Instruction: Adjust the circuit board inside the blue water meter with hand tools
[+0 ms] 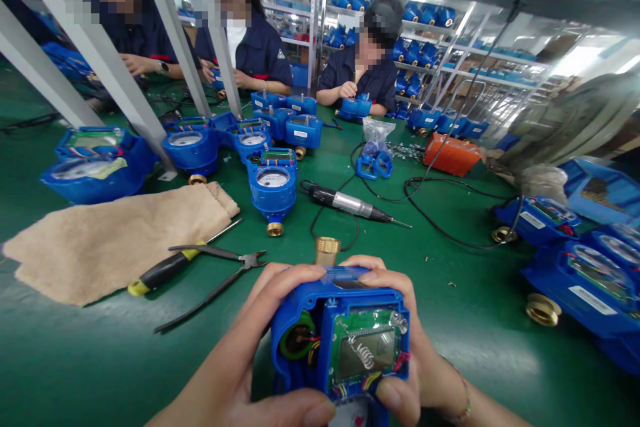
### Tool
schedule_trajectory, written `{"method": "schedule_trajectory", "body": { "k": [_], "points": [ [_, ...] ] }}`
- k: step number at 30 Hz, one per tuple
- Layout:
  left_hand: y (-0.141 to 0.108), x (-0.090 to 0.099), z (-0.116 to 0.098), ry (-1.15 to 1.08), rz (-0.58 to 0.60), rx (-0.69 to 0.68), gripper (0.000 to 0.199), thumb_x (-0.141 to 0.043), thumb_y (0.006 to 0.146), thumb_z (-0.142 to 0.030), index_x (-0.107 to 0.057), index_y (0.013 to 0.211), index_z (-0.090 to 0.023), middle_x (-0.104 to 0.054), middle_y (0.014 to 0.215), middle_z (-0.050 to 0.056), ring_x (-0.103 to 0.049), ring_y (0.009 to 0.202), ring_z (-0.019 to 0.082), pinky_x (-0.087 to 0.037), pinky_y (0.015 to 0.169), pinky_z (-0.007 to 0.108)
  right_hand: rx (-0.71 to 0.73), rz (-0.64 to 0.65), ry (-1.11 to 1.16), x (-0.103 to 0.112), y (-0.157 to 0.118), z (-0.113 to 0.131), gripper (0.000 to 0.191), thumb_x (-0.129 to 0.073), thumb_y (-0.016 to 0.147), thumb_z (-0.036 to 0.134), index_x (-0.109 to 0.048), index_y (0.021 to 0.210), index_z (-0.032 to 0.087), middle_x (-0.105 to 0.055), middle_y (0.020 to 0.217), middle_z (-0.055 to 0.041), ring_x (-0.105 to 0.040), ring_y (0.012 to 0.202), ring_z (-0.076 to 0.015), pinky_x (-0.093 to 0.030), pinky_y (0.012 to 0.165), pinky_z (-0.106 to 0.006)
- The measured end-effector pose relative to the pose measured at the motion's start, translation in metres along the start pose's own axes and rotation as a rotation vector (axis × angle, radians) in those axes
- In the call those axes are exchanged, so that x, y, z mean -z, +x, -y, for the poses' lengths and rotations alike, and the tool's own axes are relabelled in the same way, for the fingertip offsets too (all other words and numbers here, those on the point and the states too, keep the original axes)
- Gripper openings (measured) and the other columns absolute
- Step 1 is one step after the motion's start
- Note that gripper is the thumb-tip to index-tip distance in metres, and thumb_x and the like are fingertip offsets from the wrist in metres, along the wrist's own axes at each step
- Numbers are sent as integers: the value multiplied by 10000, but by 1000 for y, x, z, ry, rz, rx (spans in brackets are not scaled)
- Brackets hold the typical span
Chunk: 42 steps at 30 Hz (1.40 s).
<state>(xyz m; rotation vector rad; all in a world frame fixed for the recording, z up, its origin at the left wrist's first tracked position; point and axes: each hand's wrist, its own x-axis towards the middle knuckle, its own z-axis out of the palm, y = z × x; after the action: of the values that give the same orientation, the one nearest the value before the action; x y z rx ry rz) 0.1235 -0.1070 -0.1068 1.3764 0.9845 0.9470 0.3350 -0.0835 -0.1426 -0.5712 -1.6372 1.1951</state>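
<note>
Both my hands are wrapped around a blue water meter [320, 293] near the front edge of the view. My left hand [260, 347] grips its left side, the thumb low on the front. On the right side, my right hand [407, 340] holds it with fingers over the top and the thumb near the lower edge. The housing is uncovered, showing a green circuit board [367, 350] with a small display, a coiled spring on it and coloured wires. A brass threaded fitting [328, 250] sticks out at the far end. Part of a round dial shows at the bottom.
Left lie a beige cloth [120, 233], a screwdriver [165, 270] and cutting pliers [245, 260]. An electric screwdriver [350, 204] with its cable lies ahead. Several blue meters [273, 187] stand beyond, more at right [585, 280]. An orange box [453, 153] sits farther back. Three co-workers sit opposite.
</note>
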Motion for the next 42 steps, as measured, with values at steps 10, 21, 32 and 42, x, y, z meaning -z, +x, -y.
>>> {"method": "schedule_trajectory", "body": {
  "k": [10,21,32,42],
  "points": [
    [1,1,2,19,2,6,683,-802,646,-491,-484,1250,-476,-441,1332,-56,-386,1305,277,-423,1075,366,-11,-38,8,-3,-2,-1,710,-747,666,586,-432,1255,345,-400,1263,-59,-424,1223,-326,-389,1011,-547],
    [2,-4,-6,-42,-28,40,656,-846,591,-488,-541,1169,-437,-486,1253,-61,-481,1220,224,-434,1034,296,-16,-60,47,-5,-3,-6,727,-764,624,644,-447,1228,396,-400,1263,-25,-459,1158,-292,-423,977,-495],
    [2,-7,-8,8,-79,-29,669,-868,554,-443,-575,1149,-357,-555,1200,-5,-494,1188,263,-465,994,326,-78,-104,135,-11,-3,-6,704,-773,595,610,-440,1163,363,-387,1267,-33,-461,1182,-320,-434,961,-500],
    [3,-3,12,30,-46,-148,901,-933,440,-401,-508,1229,-495,-513,1205,-49,-495,1189,253,-421,1028,330,-37,-108,131,-16,5,-12,690,-745,604,598,-414,1160,360,-385,1234,-28,-435,1200,-306,-401,1004,-490]
  ]
}}
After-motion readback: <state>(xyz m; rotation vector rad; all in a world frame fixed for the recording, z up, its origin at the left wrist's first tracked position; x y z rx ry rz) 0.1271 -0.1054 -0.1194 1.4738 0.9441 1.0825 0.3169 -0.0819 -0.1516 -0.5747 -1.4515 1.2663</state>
